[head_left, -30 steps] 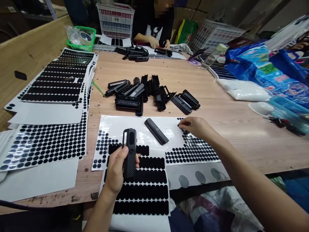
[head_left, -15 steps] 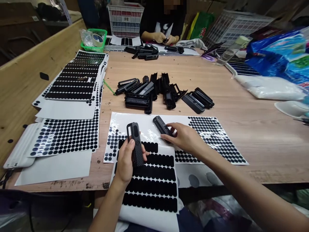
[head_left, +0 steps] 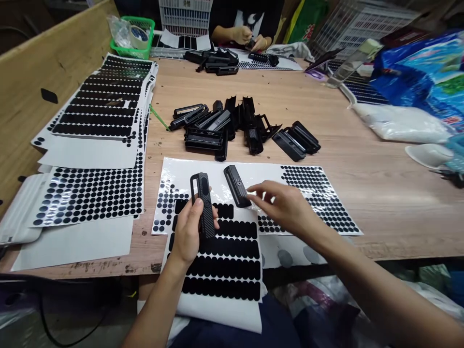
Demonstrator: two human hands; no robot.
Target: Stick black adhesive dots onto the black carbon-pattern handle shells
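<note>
My left hand [head_left: 188, 226] is closed around a black plastic casing [head_left: 206, 212] with a carbon-fibre pattern, a slot along one side and an oval recess near its top. A second black casing [head_left: 236, 187] of like pattern lies on the white sheet of black dots [head_left: 304, 193]. Right beside its lower end is my right hand [head_left: 281, 200], fingers apart; whether a fingertip touches the casing I cannot tell. Below the held casing, a sheet of joined black stickers [head_left: 221, 266] overhangs the table's front edge.
A pile of black casings [head_left: 217, 125] lies mid-table, with more casings [head_left: 297, 140] to its right. Stacked sticker sheets [head_left: 90, 193] cover the left side by a wooden board [head_left: 54, 63]. Across the table a co-worker's hands [head_left: 250, 38] handle a small dark part. A white bag [head_left: 398, 123] lies right.
My right hand has drawn back slightly from the second casing, which now lies on the sheet turned a little. My left hand still holds its casing. The view has tilted down.
</note>
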